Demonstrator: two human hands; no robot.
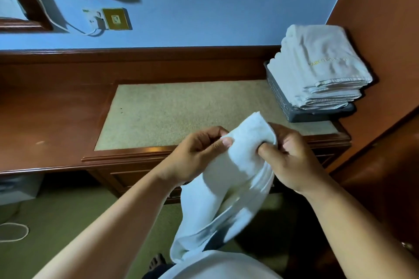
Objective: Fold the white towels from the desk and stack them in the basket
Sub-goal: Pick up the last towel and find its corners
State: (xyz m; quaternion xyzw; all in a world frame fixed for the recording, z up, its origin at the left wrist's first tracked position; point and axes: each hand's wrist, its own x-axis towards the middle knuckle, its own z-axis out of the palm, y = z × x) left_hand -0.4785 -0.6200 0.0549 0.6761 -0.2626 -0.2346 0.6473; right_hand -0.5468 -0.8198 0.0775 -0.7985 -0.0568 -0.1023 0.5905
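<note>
Over the near edge of the bench (181, 108), in front of the person's body: one white towel (229, 188), terry cloth, unfolded and rumpled. Its upper edge is bunched into a rounded hump. The rest hangs down and to the left in loose folds. The lower end is blurred and reaches the person's white garment (217, 265) at the bottom of the view. The cloth is held clear of the bench top.

Grips, two. The left grip (199, 154) is closed on the towel's upper left edge, with the thumb laid on the near face of the cloth and the fingers curled behind it. The right grip (292, 161) is closed on the upper right edge, with the thumb pressed into the near face and the fingers curled round behind. The two are near each other with the hump of cloth between them, and the towel's top rises just above the knuckles.

Far right end of the bench, against the brown wooden side panel (385, 29): one grey perforated basket (278, 95). It holds a stack of folded white towels (317, 68) that rises well above its rim. The top one carries yellow lettering, too faint to read. Basket and stack are well apart from the held towel, beyond and to the right of the right grip.

Bench: red-brown wood with a beige speckled inlay.
</note>
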